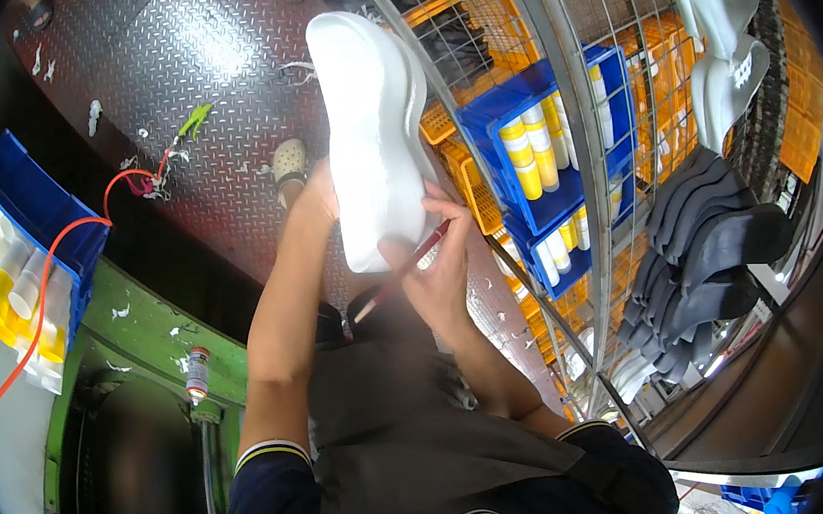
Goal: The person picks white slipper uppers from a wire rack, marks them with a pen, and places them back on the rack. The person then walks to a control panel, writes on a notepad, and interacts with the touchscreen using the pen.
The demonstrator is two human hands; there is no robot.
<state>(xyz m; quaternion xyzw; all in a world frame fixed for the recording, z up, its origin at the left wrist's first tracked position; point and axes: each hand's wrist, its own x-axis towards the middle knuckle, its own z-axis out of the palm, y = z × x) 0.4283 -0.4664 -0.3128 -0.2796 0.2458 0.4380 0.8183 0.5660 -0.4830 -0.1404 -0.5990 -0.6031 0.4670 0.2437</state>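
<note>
A glossy white shoe sole (359, 142) stands nearly upright in front of me, its long side running away from my body. My left hand (325, 194) grips its left edge, most of the fingers hidden behind it. At the sole's lower right edge, my right hand (441, 269) presses with thumb and fingers. The same hand holds a slim dark red stick tool (396, 284), slanting down to the left with a pale tip; whether it is a pen or a brush cannot be made out.
A wire rack (567, 70) at the right holds blue crates (535, 93) of white-and-yellow tubes, orange baskets and dark soles (700, 237). On the left, a green machine (137, 316) carries a small bottle (197, 375), a blue bin (32, 181) and an orange hose (38, 326). White scraps litter the metal floor (184, 100).
</note>
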